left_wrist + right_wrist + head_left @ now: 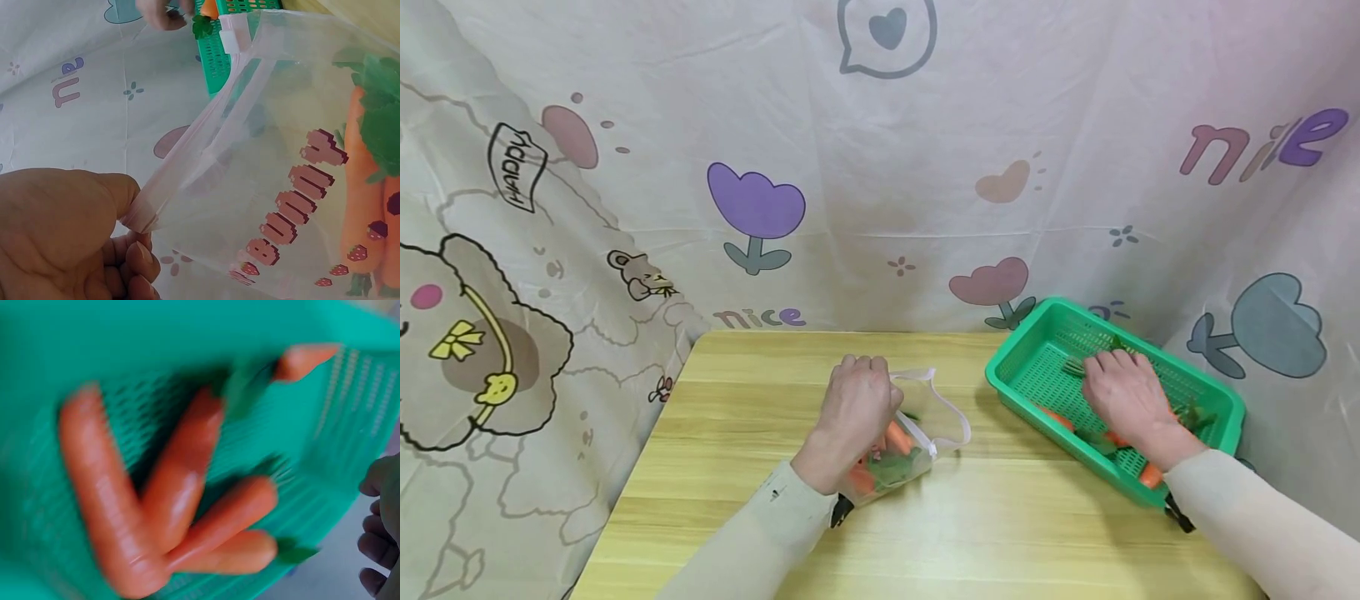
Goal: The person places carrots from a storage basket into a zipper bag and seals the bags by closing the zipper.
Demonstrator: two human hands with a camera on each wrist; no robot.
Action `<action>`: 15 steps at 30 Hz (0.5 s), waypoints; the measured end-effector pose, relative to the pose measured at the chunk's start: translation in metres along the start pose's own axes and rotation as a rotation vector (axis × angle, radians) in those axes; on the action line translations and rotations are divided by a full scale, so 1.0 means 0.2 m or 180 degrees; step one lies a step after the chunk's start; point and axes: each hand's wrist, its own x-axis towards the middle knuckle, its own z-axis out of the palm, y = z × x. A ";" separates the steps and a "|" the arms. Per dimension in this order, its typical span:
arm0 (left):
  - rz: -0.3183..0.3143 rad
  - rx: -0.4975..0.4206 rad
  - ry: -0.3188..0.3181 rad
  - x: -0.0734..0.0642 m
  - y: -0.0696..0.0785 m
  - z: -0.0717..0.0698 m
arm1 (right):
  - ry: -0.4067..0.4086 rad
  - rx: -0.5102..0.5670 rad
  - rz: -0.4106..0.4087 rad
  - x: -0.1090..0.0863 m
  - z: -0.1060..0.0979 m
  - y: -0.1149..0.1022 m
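Observation:
My left hand (857,408) pinches the top corner of a clear zip bag (206,244), thumb over the zip strip, in the left wrist view. The bag's mouth gapes in the head view. Inside lie orange carrots (362,206) with green leafy tops, behind printed "Bunny" lettering. My right hand (1123,396) is over the green basket (1022,396), near some green stalks (1072,367). Its fingers (378,537) are loosely bent at the right edge of the right wrist view, with nothing visible in them. Several carrots (109,506) lie in the basket, slightly blurred.
Both the bag and the basket stand on a wood-grain table (760,392). A printed cloth (880,167) with flowers and lettering hangs behind the table and along its sides. A white slider (231,41) sits at the far end of the bag's zip.

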 end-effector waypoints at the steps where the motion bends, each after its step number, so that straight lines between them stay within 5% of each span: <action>1: -0.0005 -0.0009 0.0004 0.00 0.00 0.00 | -0.0172 -0.0024 0.0037 -0.02 0.01 0.04; 7: 0.0020 -0.0052 0.0059 0.00 -0.01 0.01 | -0.1112 -0.0254 0.0057 -0.12 0.07 0.23; 15: 0.0095 0.0048 0.0150 0.00 -0.02 0.03 | -0.1735 -0.0643 -0.0264 -0.20 0.13 0.34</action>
